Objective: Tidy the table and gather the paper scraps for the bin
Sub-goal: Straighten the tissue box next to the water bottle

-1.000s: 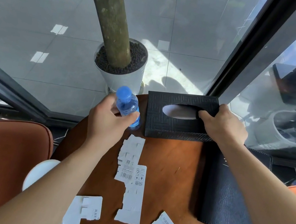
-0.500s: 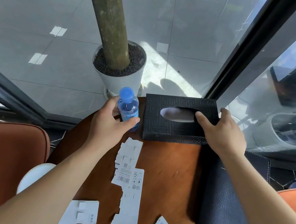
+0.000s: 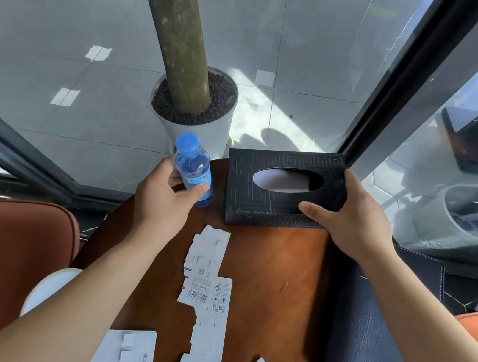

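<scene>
Left hand grips the water bottle, right hand the tissue box; the flat, light, flimsy paper scraps on the bench likely lift best by an edge.

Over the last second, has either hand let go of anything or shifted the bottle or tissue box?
No release. The left hand keeps its grip on the bottle, the right hand on the tissue box. Both items sit at the table's far edge much as before; any shift looks like head motion. The paper scraps and folder are unmoved.
</scene>
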{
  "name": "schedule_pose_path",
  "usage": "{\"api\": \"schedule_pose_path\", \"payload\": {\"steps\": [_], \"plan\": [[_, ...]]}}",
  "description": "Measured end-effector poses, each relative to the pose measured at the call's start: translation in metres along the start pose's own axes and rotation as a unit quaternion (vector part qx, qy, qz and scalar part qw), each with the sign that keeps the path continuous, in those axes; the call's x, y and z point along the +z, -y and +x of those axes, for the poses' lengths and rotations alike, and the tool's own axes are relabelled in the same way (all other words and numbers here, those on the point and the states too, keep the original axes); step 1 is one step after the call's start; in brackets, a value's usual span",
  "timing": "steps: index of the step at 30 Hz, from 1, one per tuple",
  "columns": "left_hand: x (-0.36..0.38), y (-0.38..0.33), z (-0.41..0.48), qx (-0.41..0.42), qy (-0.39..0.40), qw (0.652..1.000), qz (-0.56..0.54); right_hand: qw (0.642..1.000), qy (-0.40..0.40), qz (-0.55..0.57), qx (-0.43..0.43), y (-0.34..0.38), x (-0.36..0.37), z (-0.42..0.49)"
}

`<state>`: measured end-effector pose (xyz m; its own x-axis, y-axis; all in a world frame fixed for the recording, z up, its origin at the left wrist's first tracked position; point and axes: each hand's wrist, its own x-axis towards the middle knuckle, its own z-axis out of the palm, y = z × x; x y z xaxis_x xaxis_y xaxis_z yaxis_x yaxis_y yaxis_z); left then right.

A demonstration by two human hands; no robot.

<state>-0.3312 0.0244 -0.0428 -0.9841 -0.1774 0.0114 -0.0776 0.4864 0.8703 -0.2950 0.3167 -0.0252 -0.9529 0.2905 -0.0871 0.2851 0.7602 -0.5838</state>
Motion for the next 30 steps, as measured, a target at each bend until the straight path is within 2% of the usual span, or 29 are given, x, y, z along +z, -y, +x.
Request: {"api": "schedule_pose_path", "payload": {"steps": [4, 7, 8, 13, 17, 23, 30], "plan": [[0.001, -0.003, -0.009, -0.009, 0.007, 1.0, -0.015, 1.0, 0.007, -0.004, -0.002, 0.004, 0.001, 0.005], [0.005, -0.002, -0.041, -0.026, -0.085, 0.996, -0.021, 0.999, 0.024, 0.022, -0.015, 0.002, -0.001, -0.002], [0.009, -0.003, -0.052, -0.032, -0.089, 0.995, -0.021, 0.999, 0.028, 0.029, -0.018, 0.0, -0.002, -0.005], [0.035, -0.017, -0.067, -0.074, 0.032, 0.994, -0.071, 1.0, 0.001, 0.007, -0.022, -0.003, 0.006, -0.01], [0.044, -0.021, -0.062, -0.06, 0.035, 0.995, -0.076, 1.0, -0.015, 0.004, -0.009, -0.002, 0.01, -0.009], [0.042, -0.018, -0.056, -0.065, -0.011, 0.994, -0.092, 0.999, -0.029, 0.006, -0.02, 0.005, 0.016, -0.009], [0.041, -0.021, -0.055, -0.069, -0.014, 0.993, -0.097, 0.999, -0.03, -0.006, -0.019, 0.005, 0.017, -0.01]]}}
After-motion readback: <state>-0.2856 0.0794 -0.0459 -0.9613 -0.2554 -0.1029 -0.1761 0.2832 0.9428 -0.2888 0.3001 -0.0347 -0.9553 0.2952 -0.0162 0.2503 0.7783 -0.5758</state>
